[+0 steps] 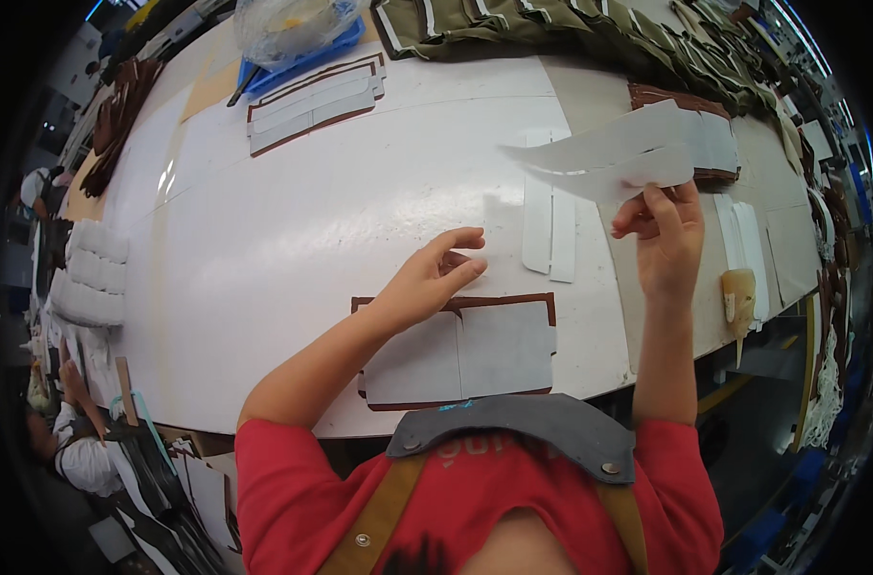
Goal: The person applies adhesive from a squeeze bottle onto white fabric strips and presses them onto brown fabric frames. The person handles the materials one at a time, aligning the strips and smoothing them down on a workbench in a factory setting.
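Pinched in the fingers of my right hand [668,235] is a thin, curved white sheet [614,158], raised above the right side of the table and split by a narrow gap. My left hand [435,273] hovers bent at the wrist, thumb and fingers apart, with nothing in it. Below its wrist, a pale grey panel with brown edges [508,345] lies at the near table edge, partly covered by my forearm. Between my hands, white strips [550,230] lie flat on the table.
A similar brown-edged panel [317,103] lies at the far left beside a blue tray [350,43] with a plastic bag. Green fabric pieces [551,34] line the back. At right are a stack of panels [714,144], white strips [751,249] and a yellowish bottle [739,292]. A co-worker's hand [72,383] shows lower left.
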A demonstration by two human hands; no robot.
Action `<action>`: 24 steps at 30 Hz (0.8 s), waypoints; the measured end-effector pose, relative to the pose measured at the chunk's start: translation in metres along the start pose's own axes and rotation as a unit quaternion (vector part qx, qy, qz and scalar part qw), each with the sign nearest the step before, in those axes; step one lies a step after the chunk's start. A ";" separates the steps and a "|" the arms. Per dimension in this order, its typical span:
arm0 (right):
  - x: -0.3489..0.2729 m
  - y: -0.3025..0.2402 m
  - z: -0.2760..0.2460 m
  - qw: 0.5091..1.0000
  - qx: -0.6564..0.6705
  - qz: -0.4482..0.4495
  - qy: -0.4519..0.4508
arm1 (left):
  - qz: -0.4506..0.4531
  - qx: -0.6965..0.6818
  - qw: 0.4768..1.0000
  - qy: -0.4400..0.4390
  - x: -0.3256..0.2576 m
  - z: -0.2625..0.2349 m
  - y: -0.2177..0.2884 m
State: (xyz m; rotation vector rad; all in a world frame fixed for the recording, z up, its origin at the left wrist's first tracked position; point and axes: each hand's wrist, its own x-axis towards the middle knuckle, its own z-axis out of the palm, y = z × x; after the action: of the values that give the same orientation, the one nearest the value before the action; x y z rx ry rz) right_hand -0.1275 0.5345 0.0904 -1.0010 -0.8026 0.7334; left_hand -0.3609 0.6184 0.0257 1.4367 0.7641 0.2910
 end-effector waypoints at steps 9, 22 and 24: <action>-0.042 0.038 0.032 0.962 0.203 0.181 0.025 | 0.065 -0.294 0.936 0.181 -0.036 -0.008 -0.017; -0.144 0.050 -0.011 0.950 -0.191 0.239 -0.058 | -0.016 -0.048 0.947 0.318 -0.144 0.017 -0.059; -0.149 0.058 -0.019 0.945 -0.234 0.206 -0.101 | -0.030 0.040 0.950 0.308 -0.149 0.017 -0.065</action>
State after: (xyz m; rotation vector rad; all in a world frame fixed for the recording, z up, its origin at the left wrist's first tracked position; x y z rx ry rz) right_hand -0.1967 0.4241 -0.0037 -1.5701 -0.9837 1.0417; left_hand -0.4766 0.5045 0.0067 1.4022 1.3343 0.6876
